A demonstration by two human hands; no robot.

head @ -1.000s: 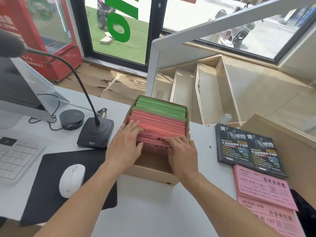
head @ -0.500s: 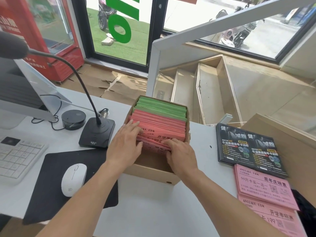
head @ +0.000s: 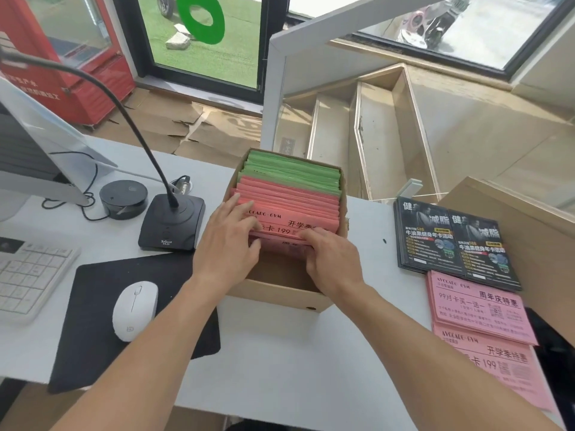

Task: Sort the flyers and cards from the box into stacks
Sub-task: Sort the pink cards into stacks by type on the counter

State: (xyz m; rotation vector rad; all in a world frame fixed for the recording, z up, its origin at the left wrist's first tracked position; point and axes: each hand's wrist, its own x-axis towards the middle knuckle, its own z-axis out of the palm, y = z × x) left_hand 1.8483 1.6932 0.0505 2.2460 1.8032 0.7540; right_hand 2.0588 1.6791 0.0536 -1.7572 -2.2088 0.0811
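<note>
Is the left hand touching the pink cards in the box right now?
Touching. The head view shows the left hand with its fingers laid on the pink cards standing in the box.

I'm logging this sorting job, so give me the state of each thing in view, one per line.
Cardboard box: open, flyers upright inside.
Pink flyers: front ones tilted back.
Green flyers: untouched at back.
Left hand: fingers between pink flyers.
Right hand: grips front flyers.
Black flyers: stacked on desk.
Pink stacks: flat, overlapping.
</note>
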